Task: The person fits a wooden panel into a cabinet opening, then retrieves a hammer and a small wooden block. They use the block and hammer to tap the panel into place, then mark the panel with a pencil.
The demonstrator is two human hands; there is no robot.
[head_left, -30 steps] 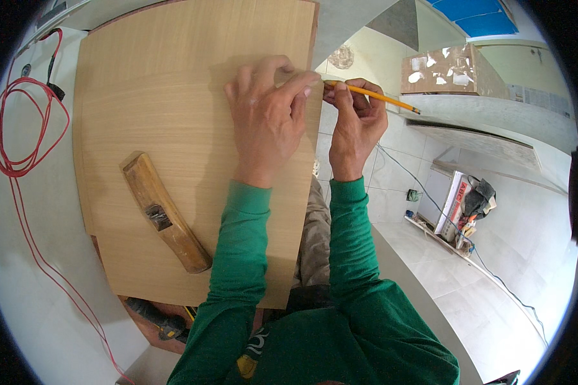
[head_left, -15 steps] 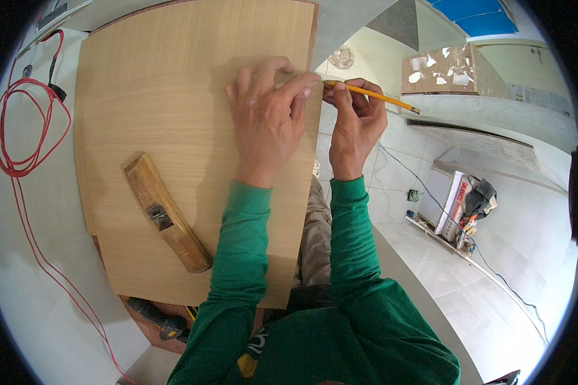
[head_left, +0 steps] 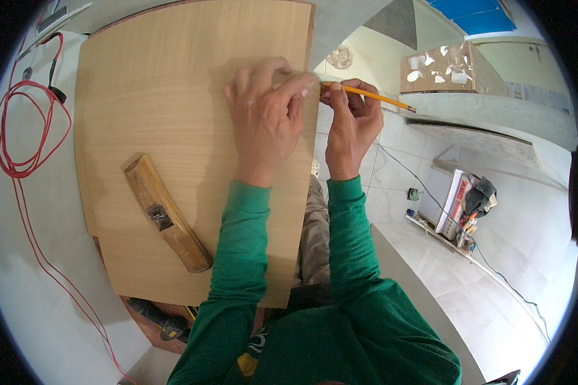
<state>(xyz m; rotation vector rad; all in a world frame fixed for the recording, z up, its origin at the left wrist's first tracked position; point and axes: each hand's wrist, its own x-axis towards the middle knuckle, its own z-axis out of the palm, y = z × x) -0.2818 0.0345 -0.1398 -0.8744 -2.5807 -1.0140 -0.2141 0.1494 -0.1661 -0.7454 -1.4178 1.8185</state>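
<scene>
A large light-brown wooden panel [head_left: 167,96] lies in front of me. My left hand [head_left: 268,122] rests on it near the right edge, fingers spread and bent, the index finger stretched to that edge. Just beyond the edge, my right hand [head_left: 353,125] pinches a yellow pencil [head_left: 379,97] between thumb and fingers. The pencil's point is at the panel's edge, beside my left index fingertip; the fingers partly hide it. Left of my left forearm, a wooden hand plane [head_left: 167,215] lies slanted on the panel.
A coiled red cable [head_left: 6,138] lies on the pale surface at the left. A dark power tool [head_left: 157,317] sits below the panel's near edge. At the right are a worn brown box [head_left: 438,69] and a white box with tools [head_left: 453,199] on the tiled floor.
My right hand and the pencil have shifted very slightly left along with the view. My left hand stays in place on the panel, and the hand plane has not moved.
</scene>
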